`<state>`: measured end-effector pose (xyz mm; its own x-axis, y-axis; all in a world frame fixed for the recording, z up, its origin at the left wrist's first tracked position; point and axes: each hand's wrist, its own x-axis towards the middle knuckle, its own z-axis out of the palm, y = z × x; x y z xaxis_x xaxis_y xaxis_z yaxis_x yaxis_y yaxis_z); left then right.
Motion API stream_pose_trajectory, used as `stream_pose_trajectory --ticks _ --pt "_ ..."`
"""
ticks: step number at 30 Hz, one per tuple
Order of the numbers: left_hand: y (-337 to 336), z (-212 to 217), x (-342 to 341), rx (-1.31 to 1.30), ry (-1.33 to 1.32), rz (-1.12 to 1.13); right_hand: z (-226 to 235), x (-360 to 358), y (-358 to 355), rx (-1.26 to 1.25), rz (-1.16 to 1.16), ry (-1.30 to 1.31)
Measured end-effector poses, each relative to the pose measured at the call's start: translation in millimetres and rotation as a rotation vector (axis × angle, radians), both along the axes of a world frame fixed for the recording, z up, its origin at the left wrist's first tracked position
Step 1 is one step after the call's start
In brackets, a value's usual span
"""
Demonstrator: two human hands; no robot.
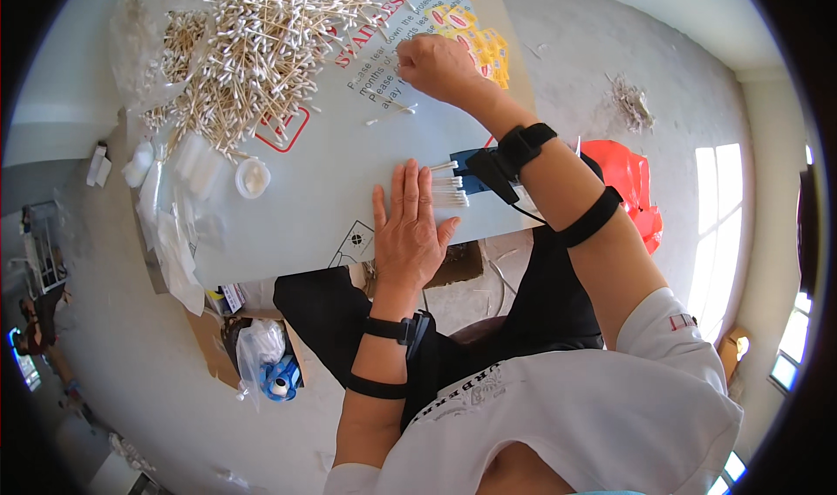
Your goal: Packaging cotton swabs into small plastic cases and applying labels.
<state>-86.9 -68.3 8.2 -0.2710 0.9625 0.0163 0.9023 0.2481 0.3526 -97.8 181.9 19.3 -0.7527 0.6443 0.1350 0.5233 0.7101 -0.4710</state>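
Flat on the grey table [314, 207], my left hand [408, 233] lies with its fingers stretched out. Right beside its fingertips is a small row of cotton swabs [452, 197], some under or against the hand. A dark blue piece [472, 181] sits at the other end of that row, partly behind my right forearm. My right hand [436, 66] is closed over the far part of the table, and what its fingers hold, if anything, is hidden. Next to it lie several yellow printed cards [494, 55]. Two or so loose swabs [392, 111] rest between my hands.
A large heap of cotton swabs [261, 42] covers the far left, beside clear plastic bags [139, 33]. Nearer stand a small round white tub [253, 179] and clear plastic containers [200, 166]. Below are an open cardboard box [209, 347] and a red bag [636, 181].
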Motion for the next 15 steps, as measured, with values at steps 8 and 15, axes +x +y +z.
stream_pose_trajectory --ticks 8,15 --pt "0 -1 2 0.018 0.01 -0.001 -9 15 -35 -0.018 0.199 0.176" --pt "0 -1 3 0.041 0.011 0.003 -13 18 -33 -0.071 0.265 0.368"
